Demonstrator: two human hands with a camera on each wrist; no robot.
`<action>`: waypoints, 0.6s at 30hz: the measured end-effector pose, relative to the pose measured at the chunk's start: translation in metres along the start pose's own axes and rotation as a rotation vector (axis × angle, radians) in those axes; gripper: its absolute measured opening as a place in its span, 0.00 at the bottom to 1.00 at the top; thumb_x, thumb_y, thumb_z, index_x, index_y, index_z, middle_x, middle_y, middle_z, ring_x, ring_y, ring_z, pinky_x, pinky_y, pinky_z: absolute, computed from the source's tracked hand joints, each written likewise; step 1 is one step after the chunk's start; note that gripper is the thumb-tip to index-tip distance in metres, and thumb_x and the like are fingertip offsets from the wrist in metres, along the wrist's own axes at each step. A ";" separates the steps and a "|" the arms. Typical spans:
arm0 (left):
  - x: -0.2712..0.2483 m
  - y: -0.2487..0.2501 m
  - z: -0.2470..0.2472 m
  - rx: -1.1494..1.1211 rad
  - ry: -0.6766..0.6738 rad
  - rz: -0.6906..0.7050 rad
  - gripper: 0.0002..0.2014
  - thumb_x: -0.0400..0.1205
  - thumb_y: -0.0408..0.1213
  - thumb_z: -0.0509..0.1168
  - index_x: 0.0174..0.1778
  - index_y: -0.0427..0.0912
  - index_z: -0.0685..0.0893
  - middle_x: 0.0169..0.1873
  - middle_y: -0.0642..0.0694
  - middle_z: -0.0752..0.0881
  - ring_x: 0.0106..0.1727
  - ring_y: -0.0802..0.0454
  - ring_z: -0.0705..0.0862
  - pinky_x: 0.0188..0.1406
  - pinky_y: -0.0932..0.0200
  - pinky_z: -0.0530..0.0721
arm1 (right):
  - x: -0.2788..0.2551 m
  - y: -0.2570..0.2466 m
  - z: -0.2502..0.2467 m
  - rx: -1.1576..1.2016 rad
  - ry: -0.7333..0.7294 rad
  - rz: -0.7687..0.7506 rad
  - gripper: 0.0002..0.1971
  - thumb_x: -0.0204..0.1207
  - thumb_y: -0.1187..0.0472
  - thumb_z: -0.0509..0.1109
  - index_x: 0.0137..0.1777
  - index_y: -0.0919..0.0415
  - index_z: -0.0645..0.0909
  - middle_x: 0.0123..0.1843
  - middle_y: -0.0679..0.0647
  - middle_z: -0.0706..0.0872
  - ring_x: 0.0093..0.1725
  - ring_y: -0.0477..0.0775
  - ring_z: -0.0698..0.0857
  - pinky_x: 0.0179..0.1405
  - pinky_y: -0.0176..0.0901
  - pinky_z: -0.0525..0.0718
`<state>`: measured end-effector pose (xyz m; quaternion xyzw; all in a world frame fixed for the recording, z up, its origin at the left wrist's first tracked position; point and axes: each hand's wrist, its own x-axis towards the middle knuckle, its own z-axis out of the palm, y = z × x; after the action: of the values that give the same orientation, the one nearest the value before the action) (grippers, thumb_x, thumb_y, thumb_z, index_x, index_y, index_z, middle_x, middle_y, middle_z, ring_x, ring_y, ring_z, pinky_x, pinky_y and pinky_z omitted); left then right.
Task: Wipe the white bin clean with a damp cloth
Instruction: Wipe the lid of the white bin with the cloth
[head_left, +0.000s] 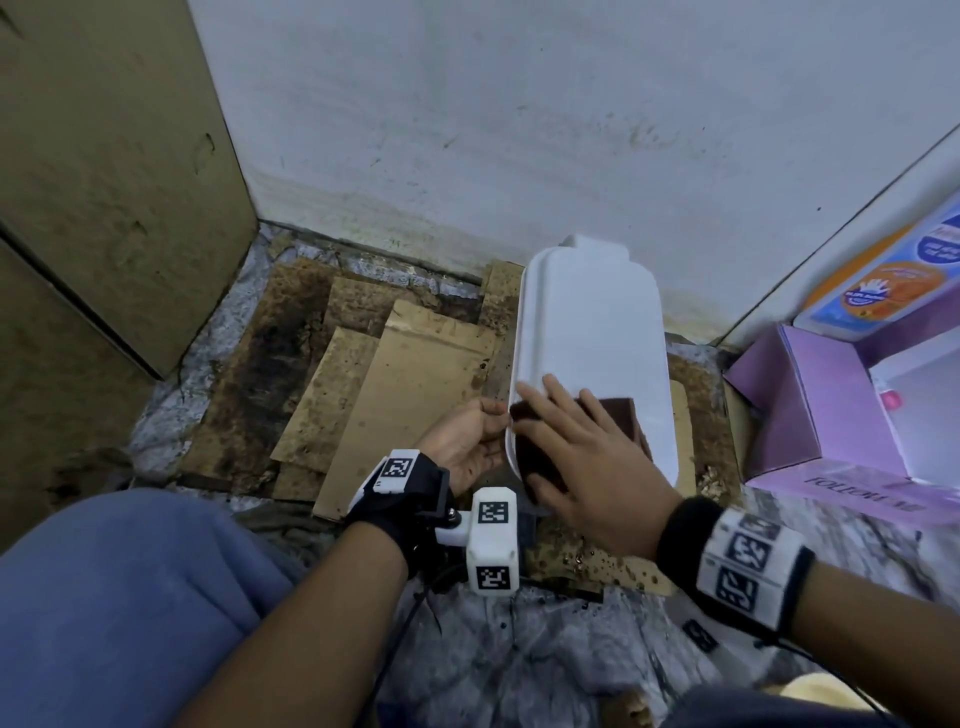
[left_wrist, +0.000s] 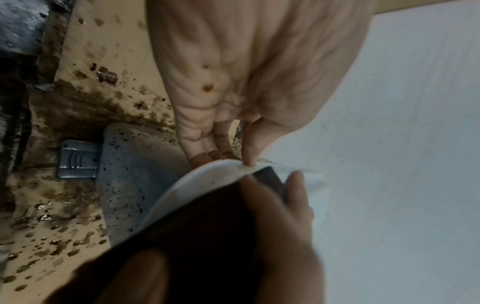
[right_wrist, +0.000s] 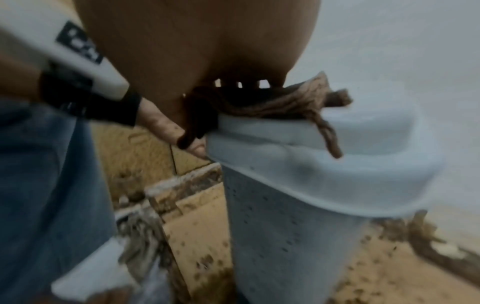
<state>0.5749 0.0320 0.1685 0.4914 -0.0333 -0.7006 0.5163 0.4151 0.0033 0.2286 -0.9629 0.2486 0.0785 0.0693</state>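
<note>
- The right hand (head_left: 582, 467) lies flat, pressing the brown cloth (head_left: 618, 415) on the white bin (head_left: 592, 322).
- The left hand (head_left: 467, 441) pinches the bin's rim.

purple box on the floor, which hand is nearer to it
Right. The right hand presses flat on the brown cloth atop the white bin, on the side toward the purple box. The left hand holds the bin's far edge.
</note>
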 end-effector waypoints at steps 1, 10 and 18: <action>-0.001 0.000 0.001 0.003 -0.001 -0.001 0.09 0.88 0.25 0.54 0.47 0.42 0.75 0.38 0.43 0.81 0.36 0.51 0.79 0.21 0.66 0.83 | -0.010 0.003 0.003 -0.036 -0.003 -0.061 0.25 0.80 0.50 0.58 0.76 0.53 0.67 0.87 0.51 0.52 0.86 0.55 0.43 0.84 0.59 0.47; -0.007 0.001 0.002 -0.045 0.025 -0.030 0.08 0.89 0.29 0.55 0.48 0.41 0.78 0.36 0.44 0.82 0.35 0.51 0.79 0.19 0.65 0.82 | 0.004 0.014 0.005 -0.126 0.015 -0.058 0.28 0.83 0.42 0.53 0.81 0.49 0.60 0.87 0.48 0.47 0.86 0.54 0.42 0.84 0.58 0.46; -0.011 0.006 0.001 -0.085 0.033 -0.085 0.17 0.88 0.44 0.55 0.41 0.39 0.82 0.40 0.39 0.85 0.42 0.46 0.83 0.40 0.54 0.83 | 0.068 0.018 -0.017 0.021 0.196 0.286 0.16 0.79 0.51 0.64 0.65 0.54 0.78 0.70 0.56 0.73 0.70 0.61 0.69 0.65 0.58 0.70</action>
<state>0.5778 0.0370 0.1797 0.4814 0.0261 -0.7146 0.5068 0.4674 -0.0471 0.2308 -0.9199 0.3896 -0.0091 0.0428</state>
